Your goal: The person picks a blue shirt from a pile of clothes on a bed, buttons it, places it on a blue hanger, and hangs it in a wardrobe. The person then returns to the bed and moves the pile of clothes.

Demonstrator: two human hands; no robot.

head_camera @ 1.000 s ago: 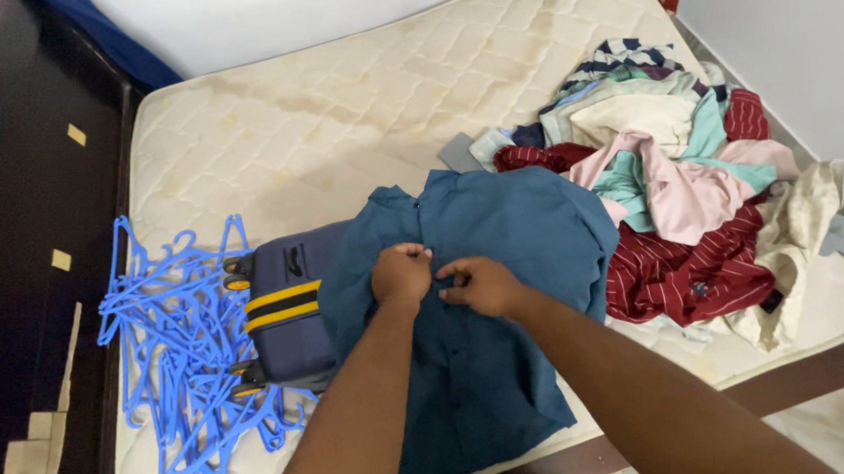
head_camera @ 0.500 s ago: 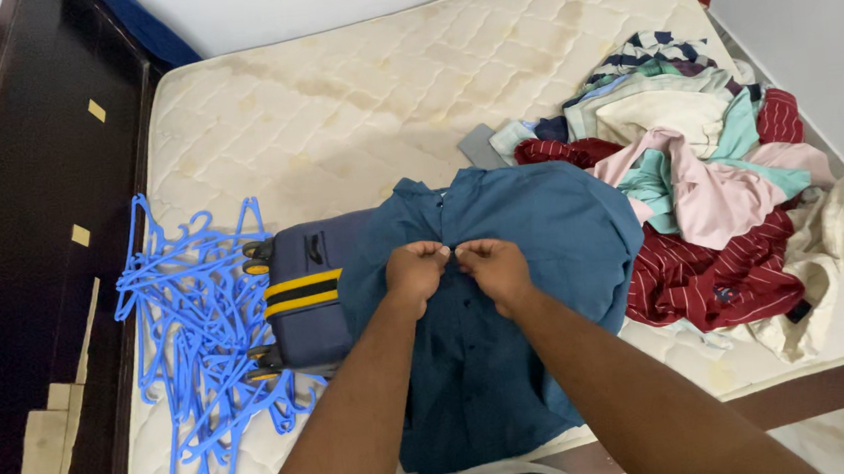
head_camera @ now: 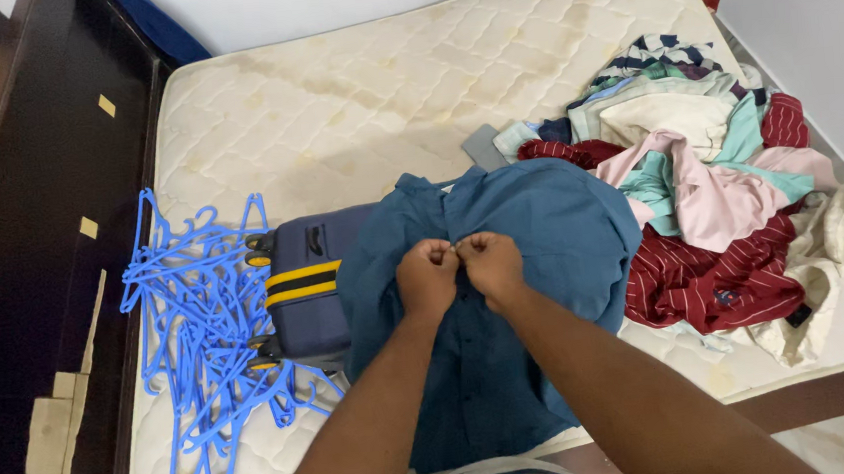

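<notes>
Both hands, left hand and right hand, are pinching the teal shirt placket, apparently at a button, over the suitcase.

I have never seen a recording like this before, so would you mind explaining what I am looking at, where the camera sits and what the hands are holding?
There is no machine here: a person works with two bare hands, and the single camera is worn on their head, looking down. That is why both forearms reach in from the bottom edge. The left hand and the right hand meet at the front opening of a teal shirt, each pinching its fabric. The shirt is draped over a navy suitcase with yellow stripes, which lies on a bare cream mattress. Left of the suitcase is a tangle of blue plastic hangers. To the right is a heap of mixed clothes, including a dark red striped garment and a pink one.
</notes>
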